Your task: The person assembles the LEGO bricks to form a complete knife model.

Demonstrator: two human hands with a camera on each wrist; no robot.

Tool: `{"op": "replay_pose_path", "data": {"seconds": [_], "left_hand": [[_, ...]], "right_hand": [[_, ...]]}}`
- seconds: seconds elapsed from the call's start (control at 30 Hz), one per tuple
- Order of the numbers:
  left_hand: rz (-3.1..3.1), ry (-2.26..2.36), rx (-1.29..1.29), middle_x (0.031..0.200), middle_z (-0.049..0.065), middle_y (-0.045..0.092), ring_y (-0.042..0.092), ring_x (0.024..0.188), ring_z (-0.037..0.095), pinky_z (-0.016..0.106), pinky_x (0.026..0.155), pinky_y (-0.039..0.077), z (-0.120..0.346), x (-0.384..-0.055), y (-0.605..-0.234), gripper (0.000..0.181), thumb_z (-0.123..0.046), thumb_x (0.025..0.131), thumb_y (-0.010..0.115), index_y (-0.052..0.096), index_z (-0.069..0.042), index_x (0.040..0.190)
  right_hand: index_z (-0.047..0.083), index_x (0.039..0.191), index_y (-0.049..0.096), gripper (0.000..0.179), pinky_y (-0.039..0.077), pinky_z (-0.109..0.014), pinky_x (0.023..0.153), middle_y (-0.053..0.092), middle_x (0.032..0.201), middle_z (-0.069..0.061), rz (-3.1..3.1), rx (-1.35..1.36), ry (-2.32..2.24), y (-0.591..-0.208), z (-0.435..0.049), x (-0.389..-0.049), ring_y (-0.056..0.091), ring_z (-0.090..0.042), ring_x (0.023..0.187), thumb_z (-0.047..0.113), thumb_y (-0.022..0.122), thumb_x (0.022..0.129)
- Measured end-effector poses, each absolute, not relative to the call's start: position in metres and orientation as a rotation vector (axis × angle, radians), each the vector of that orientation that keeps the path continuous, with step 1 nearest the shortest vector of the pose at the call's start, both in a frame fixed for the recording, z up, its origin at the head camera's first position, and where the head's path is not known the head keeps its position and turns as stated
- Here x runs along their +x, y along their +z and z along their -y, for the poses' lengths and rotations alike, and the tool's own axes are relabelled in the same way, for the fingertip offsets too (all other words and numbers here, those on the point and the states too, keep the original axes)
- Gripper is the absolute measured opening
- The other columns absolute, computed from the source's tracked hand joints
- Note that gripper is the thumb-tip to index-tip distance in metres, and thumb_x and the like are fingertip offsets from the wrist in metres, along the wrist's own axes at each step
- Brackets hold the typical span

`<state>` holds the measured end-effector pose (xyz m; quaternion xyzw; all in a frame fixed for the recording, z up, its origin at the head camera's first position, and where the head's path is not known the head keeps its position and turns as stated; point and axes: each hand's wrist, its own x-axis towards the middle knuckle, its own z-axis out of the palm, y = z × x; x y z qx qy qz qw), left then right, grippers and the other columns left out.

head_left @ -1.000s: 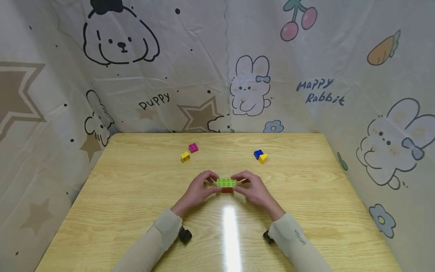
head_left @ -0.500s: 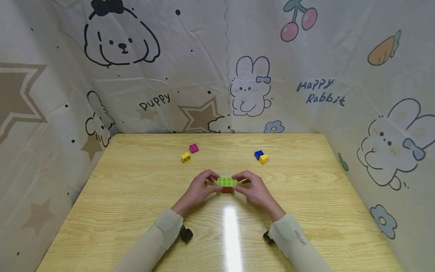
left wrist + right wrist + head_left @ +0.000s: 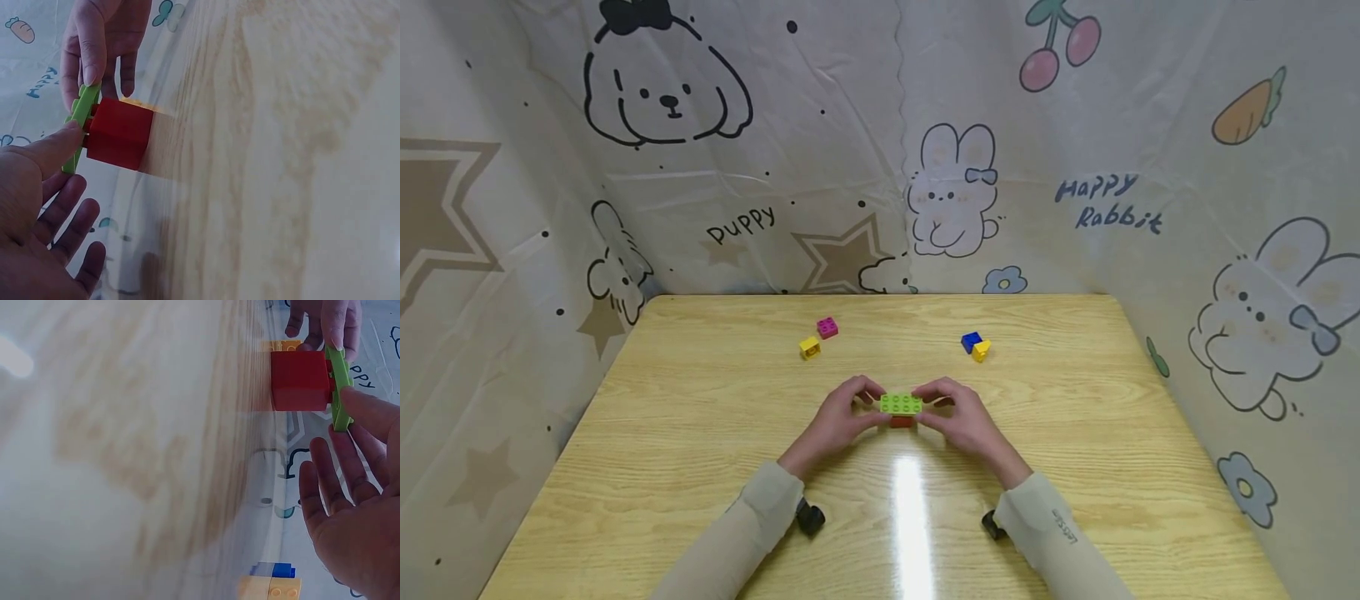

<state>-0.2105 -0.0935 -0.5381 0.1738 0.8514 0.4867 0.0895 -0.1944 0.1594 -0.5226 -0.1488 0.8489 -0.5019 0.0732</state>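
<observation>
Both left hand (image 3: 837, 418) and right hand (image 3: 962, 421) pinch a green plate (image 3: 900, 404) over a red block (image 3: 901, 422) on the counter (image 3: 700, 433), head view. Left wrist: red studs (image 3: 87, 125) show between them. Right wrist: yellow brick (image 3: 282, 589) beside blue brick (image 3: 275, 570).

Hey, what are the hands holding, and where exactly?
The green plate: the left hand pinches its left end, the right hand its right end.

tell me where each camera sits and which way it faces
Head: on the head, looking forward and down at the table; left hand, right hand and sleeves show.
Left wrist: on that wrist, facing the red block; both hands show.
Right wrist: on that wrist, facing it from the right; both hands show.
Both wrist views share the green plate.
</observation>
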Motion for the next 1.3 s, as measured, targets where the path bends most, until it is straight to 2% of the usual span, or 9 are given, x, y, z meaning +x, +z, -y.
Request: {"op": "replay_pose_path", "data": {"seconds": [0.47, 0.8, 1.1, 1.3], "left_hand": [[-2.533, 1.477, 0.501, 0.115, -0.005, 0.067, 0.060, 0.108, 0.018, 0.041, 0.099, 0.049, 0.0938, -0.2075, -0.5407, 0.028, -0.025, 0.091, 0.082, 0.066, -0.021, 0.113], [-2.525, 1.462, 0.518, 0.117, -0.002, 0.068, 0.062, 0.109, 0.020, 0.042, 0.098, 0.051, 0.0935, -0.2054, -0.5373, 0.027, -0.026, 0.093, 0.080, 0.065, -0.018, 0.113], [-2.542, 1.436, 0.509, 0.118, -0.004, 0.068, 0.062, 0.109, 0.018, 0.041, 0.098, 0.051, 0.0923, -0.2069, -0.5354, 0.027, -0.024, 0.092, 0.081, 0.064, -0.021, 0.113], [-2.577, 1.404, 0.540, 0.117, -0.004, 0.067, 0.063, 0.108, 0.016, 0.040, 0.097, 0.052, 0.0912, -0.2075, -0.5352, 0.032, -0.027, 0.095, 0.078, 0.066, -0.023, 0.124]], "right_hand": [[0.012, 0.125, 0.071, 0.031, 0.052, -0.050, 0.104, 0.069, 0.126, -0.007, -2.541, -0.454, -1.507, -0.5251, -0.1598, -0.1963, 0.065, -0.031, 0.117, 0.009, 0.076, 0.094], [0.011, 0.124, 0.071, 0.031, 0.051, -0.050, 0.105, 0.069, 0.126, -0.008, -2.514, -0.407, -1.527, -0.5232, -0.1558, -0.1978, 0.064, -0.032, 0.119, 0.009, 0.077, 0.094], [0.014, 0.127, 0.072, 0.032, 0.054, -0.048, 0.099, 0.068, 0.121, -0.006, -2.570, -0.494, -1.455, -0.5213, -0.1524, -0.1973, 0.064, -0.027, 0.112, 0.011, 0.075, 0.095], [0.013, 0.124, 0.074, 0.030, 0.055, -0.046, 0.099, 0.067, 0.119, -0.005, -2.572, -0.475, -1.438, -0.5199, -0.1508, -0.1975, 0.064, -0.025, 0.111, 0.010, 0.075, 0.095]]}}
